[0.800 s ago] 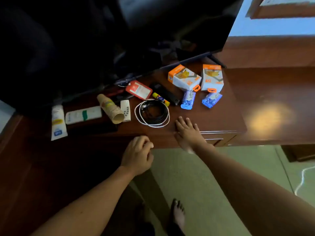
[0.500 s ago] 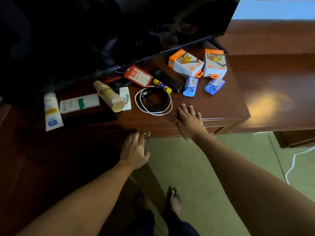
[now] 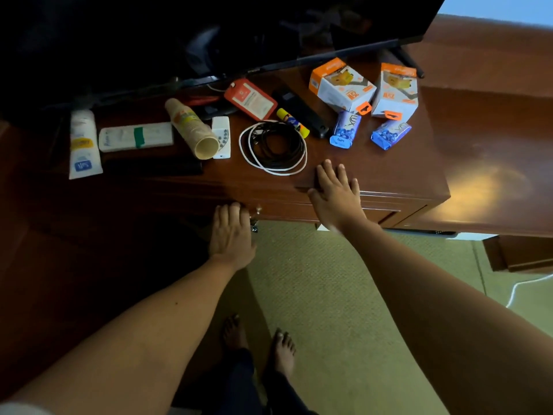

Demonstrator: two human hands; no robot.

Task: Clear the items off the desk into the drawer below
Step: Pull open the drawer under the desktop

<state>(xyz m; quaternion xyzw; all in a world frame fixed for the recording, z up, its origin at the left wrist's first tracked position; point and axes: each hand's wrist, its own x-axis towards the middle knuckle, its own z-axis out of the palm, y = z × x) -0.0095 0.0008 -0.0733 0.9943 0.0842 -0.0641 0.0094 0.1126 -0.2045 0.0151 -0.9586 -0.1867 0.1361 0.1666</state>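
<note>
The left hand [image 3: 232, 232] has moved up to the front of the drawer [image 3: 287, 209], and its fingers now curl over the small metal handle [image 3: 255, 218], which was bare a moment ago. That tells me the drawer is about to be pulled out, but it looks closed for now, so nothing can go in yet. The right hand [image 3: 336, 193] lies flat on the edge of the desk [image 3: 404, 175] with its fingers straight, holding nothing; it has slid a little further onto the top than before, as if to keep the desk from moving. All the things are on the desk as they were: the coiled cable [image 3: 273, 146] just past the right fingertips, the paper cups [image 3: 191, 131], the white tube [image 3: 83, 143], the red tag [image 3: 250, 98], the glue stick [image 3: 292, 121], the two orange boxes [image 3: 341, 83] and the two blue packets [image 3: 344, 130]. The view has also tipped down more, so both bare feet [image 3: 279, 351] show on the carpet
</note>
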